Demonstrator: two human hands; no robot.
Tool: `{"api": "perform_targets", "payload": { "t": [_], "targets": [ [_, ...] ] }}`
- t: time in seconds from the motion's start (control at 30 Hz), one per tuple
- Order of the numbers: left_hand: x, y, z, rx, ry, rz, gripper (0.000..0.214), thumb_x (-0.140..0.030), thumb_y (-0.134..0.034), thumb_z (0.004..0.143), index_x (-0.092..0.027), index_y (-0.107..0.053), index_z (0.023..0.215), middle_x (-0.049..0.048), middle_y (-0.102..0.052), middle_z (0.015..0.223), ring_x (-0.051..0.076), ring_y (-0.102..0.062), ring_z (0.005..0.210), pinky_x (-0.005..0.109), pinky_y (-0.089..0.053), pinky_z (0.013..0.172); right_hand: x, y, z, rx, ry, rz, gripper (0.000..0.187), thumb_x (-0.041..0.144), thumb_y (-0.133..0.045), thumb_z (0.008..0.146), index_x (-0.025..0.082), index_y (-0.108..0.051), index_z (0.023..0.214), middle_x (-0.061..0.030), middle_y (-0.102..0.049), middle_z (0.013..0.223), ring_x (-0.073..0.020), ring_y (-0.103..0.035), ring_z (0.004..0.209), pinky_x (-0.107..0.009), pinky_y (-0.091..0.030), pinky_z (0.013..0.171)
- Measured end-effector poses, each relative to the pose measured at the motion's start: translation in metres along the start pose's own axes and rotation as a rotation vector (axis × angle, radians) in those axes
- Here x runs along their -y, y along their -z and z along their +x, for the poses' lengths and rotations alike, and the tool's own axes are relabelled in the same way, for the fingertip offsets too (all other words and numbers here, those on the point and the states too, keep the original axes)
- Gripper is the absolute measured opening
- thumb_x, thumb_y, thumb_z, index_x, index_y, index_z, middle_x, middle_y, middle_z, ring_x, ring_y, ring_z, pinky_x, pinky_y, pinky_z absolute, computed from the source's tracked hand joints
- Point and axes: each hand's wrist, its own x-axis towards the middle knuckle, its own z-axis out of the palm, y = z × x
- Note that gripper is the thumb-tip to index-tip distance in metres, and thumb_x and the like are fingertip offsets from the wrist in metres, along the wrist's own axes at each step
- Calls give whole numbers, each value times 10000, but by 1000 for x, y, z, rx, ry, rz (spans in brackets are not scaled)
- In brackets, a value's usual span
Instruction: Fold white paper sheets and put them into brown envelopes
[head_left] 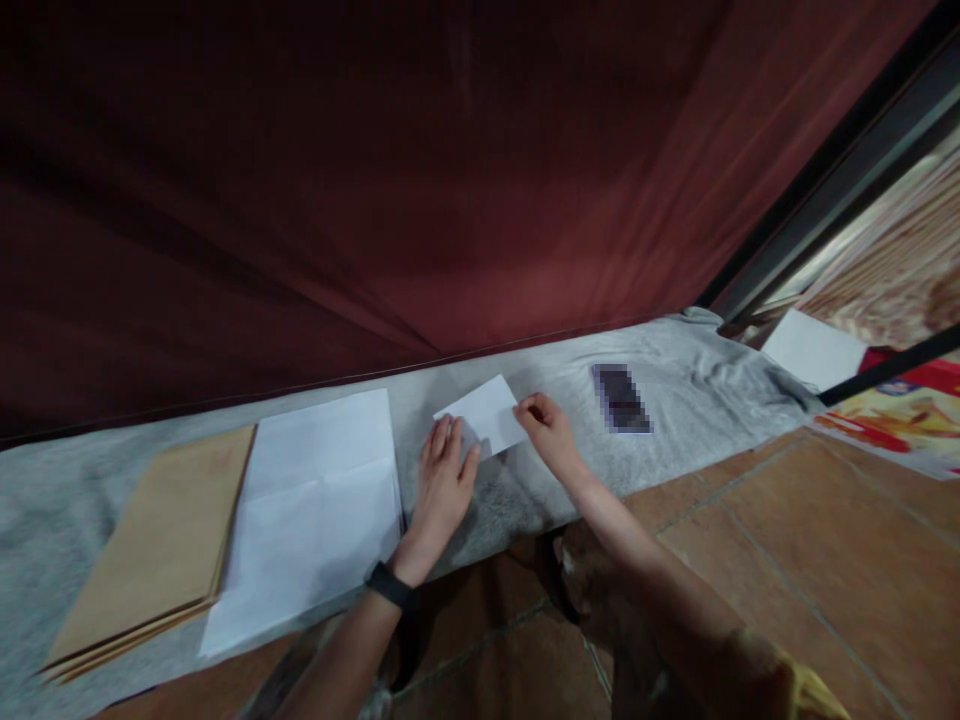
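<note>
A small white sheet of paper point(491, 412), apparently folded, lies on the grey cloth between my hands. My left hand point(446, 475) rests on its left end with the fingers stretched out and the thumb apart. At the right edge, my right hand point(546, 430) pinches the paper between thumb and fingertips. Left of my hands is a stack of larger white sheets point(315, 510), with a crease across the top one. Beside that stack, farther left, are several brown envelopes point(165, 530) piled together.
Grey cloth point(690, 400) covers the narrow bench. A pixelated dark rectangle point(622, 398) lies right of my right hand. Dark red fabric point(480, 200) hangs behind the bench. At far right are a white sheet point(814, 348) and a red and yellow printed package point(900, 410). Tiled floor point(840, 540) runs below.
</note>
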Motion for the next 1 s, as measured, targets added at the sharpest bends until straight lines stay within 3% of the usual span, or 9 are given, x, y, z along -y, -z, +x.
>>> {"api": "perform_targets", "payload": {
  "t": [0.13, 0.27, 0.43, 0.53, 0.67, 0.73, 0.83, 0.9, 1.0],
  "targets": [
    [-26, 20, 6, -3, 186, -633, 554, -540, -525, 959, -264, -539, 1439, 86, -509, 1541, 259, -470, 1422, 438, -401, 1167, 30, 6, -14, -188, 360, -240, 143, 328, -526, 966, 223, -599, 901, -35, -663, 896, -187, -631, 844, -309, -494, 769],
    [-40, 20, 6, 97, 429, -1218, 518, -561, -671, 852, -233, -651, 1253, 105, -674, 1327, 261, -648, 1194, 382, -546, 942, 33, -17, -44, 16, 611, -607, 134, 244, -511, 992, 212, -633, 948, -94, -697, 1061, -223, -642, 977, -360, -495, 866],
    [-24, 15, 3, -20, 606, -1246, 370, -338, -853, 615, -164, -685, 895, 18, -742, 866, 159, -686, 811, 258, -516, 735, 20, -43, -67, 325, 690, -670, 164, 278, -541, 992, 191, -674, 1030, -95, -718, 1104, -227, -653, 988, -383, -506, 903],
    [-6, 22, 2, 46, 691, -1154, 427, -323, -828, 611, -153, -697, 980, 32, -748, 878, 163, -678, 753, 255, -487, 655, 14, -36, -60, 306, 578, -517, 225, 291, -507, 1004, 212, -661, 1147, -91, -689, 1204, -225, -625, 1127, -394, -493, 995],
    [14, 28, 4, 111, 677, -1089, 457, -342, -801, 622, -144, -687, 1017, 57, -756, 905, 203, -692, 795, 299, -507, 712, -7, -20, -33, 69, 264, -453, 371, 287, -524, 951, 206, -588, 1307, -125, -622, 1288, -274, -552, 1252, -476, -454, 1076],
    [21, 26, 6, 110, 651, -1041, 424, -347, -778, 632, -148, -679, 992, 54, -750, 898, 211, -688, 818, 308, -511, 729, -22, -15, -22, 41, 53, -397, 400, 295, -591, 882, 194, -604, 1270, -113, -660, 1181, -281, -604, 1143, -461, -498, 998],
    [29, 16, 10, 71, 599, -922, 337, -334, -711, 682, -155, -669, 966, 44, -728, 878, 208, -675, 819, 320, -520, 745, -41, -12, -14, 227, -239, -169, 297, 279, -575, 845, 187, -648, 1118, -21, -679, 844, -204, -650, 797, -319, -534, 715],
    [33, 10, 11, 30, 554, -782, 330, -302, -664, 730, -162, -663, 1029, 39, -711, 873, 207, -672, 815, 347, -535, 776, -48, -12, -13, 288, -286, -93, 227, 245, -552, 825, 180, -656, 1016, 7, -650, 739, -170, -614, 688, -269, -479, 618],
    [37, 5, 7, -74, 441, -511, 462, -248, -605, 806, -176, -597, 1262, 89, -704, 1066, 235, -681, 984, 419, -543, 919, -54, -13, -13, 211, -249, -148, 206, 198, -535, 792, 191, -644, 966, 9, -656, 730, -164, -607, 677, -267, -455, 618]
  ]
}}
